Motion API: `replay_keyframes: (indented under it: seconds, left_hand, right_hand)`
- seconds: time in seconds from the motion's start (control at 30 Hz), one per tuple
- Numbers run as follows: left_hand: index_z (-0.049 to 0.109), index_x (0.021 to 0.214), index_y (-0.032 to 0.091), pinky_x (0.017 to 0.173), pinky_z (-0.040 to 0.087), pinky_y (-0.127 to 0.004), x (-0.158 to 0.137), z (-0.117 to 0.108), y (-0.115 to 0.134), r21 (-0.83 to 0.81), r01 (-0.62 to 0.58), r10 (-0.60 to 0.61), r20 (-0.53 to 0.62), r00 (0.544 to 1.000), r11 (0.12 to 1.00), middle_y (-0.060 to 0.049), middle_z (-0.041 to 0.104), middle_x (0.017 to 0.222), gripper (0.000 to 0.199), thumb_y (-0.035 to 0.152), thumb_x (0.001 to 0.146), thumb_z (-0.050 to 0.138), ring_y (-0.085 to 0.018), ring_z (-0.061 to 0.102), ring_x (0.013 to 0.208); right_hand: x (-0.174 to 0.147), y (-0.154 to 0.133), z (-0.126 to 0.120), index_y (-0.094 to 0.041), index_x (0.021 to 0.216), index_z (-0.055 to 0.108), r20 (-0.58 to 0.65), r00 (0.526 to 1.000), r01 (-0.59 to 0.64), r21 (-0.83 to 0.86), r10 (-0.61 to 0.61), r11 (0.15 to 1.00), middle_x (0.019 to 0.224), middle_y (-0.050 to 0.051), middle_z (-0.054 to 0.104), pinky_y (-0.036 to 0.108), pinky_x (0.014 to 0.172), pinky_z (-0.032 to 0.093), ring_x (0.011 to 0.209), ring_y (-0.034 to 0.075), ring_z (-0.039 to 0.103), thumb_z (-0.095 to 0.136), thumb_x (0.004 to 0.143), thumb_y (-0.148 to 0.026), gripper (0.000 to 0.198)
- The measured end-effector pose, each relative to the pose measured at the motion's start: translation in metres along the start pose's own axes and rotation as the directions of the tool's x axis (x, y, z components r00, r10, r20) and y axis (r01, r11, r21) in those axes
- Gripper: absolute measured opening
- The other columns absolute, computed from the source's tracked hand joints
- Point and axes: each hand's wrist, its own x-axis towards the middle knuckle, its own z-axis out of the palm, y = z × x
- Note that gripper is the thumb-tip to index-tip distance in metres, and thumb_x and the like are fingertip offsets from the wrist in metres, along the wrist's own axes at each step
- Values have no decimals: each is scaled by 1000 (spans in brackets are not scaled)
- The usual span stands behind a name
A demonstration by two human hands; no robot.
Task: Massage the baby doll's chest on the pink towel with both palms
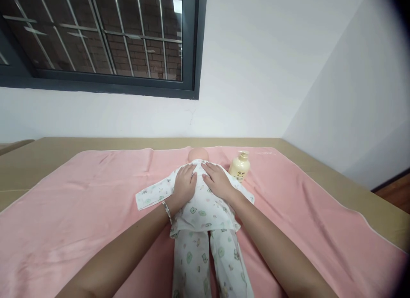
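A baby doll point(198, 154) lies stretched out on a pink sheet, its bald head at the far end. It wears a white long-sleeved top point(200, 208) and matching trousers point(192, 261), both printed with small green figures. My left hand point(185, 183) rests flat on the left side of the doll's upper body, fingers extended; a silver bracelet point(167, 212) circles that wrist. On the right side, my right hand point(218, 181) lies flat on the top too, its fingers pointing toward the head. Neither hand grips anything. The doll's face is not visible.
Just right of the doll's shoulder stands a pale yellow bottle point(240, 165). The pink sheet point(96, 195) covers most of a tan surface point(32, 161). Behind are a white wall point(250, 67) and a dark-framed window point(192, 41) with metal bars.
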Motion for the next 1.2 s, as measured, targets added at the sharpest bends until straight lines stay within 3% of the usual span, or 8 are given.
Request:
replay_keyframes:
  seconds: [0.2,0.37,0.5,0.73,0.87,0.97,1.1,1.2]
  left_hand:
    - [61,110,19,96,47,-41,-3,-7,9,-10,-68,67,-64,996,998,-8,65,110,26,26,97,39,-22,56,106]
    - [63,93,19,85,48,-40,-8,-10,16,100,-15,26,-106,994,995,-8,65,92,22,29,95,44,-24,57,93]
    - [62,105,18,91,47,-43,-6,-8,15,113,62,-52,-89,995,992,-9,65,103,23,28,93,44,-26,57,101]
    - [54,123,16,107,38,-46,2,-3,6,51,29,-31,40,999,998,-10,61,127,35,29,95,39,-26,52,120]
    - [56,121,19,100,43,-43,1,-3,5,32,-42,41,30,999,999,-8,64,120,33,26,96,37,-24,55,112]
    - [62,108,20,91,47,-41,-2,-5,9,76,-41,43,-32,999,996,-8,66,106,27,24,94,40,-24,58,101]
    - [64,94,20,85,48,-40,-4,-10,17,148,-12,23,-73,997,989,-8,65,94,22,24,92,43,-24,58,93]
    - [63,101,19,87,48,-41,-3,-11,19,154,20,-12,-53,999,988,-8,66,100,23,24,91,44,-25,58,98]
  right_hand:
    - [-2,-12,-6,-25,132,55,-33,997,74,-49,-75,996,135,7,56,39,109,33,126,21,48,38,94,-18,42]
    - [-7,-30,-8,-23,121,62,-64,995,-82,-150,73,985,127,8,62,35,99,42,122,23,52,41,92,-22,36]
    - [-5,-30,-5,-21,126,58,-27,983,-182,-118,180,976,130,10,59,37,100,40,126,25,49,39,95,-30,37]
    - [2,-9,2,-19,137,48,-34,992,-121,-21,120,992,136,11,53,41,109,29,126,23,46,41,95,-31,45]
    - [1,-7,4,-18,137,50,-44,998,-52,-6,51,999,139,10,51,41,109,31,129,24,43,39,95,-25,44]
    - [-3,-13,4,-19,127,58,-118,993,-17,-6,16,1000,130,8,59,38,105,36,121,22,50,38,95,-23,38]
    - [-9,-23,5,-21,113,66,-216,973,-95,-31,86,995,116,7,66,34,100,41,111,22,56,40,95,-27,32]
    - [-10,-24,4,-20,117,65,-188,970,-168,-55,155,984,121,9,64,35,102,40,116,24,55,42,94,-30,34]
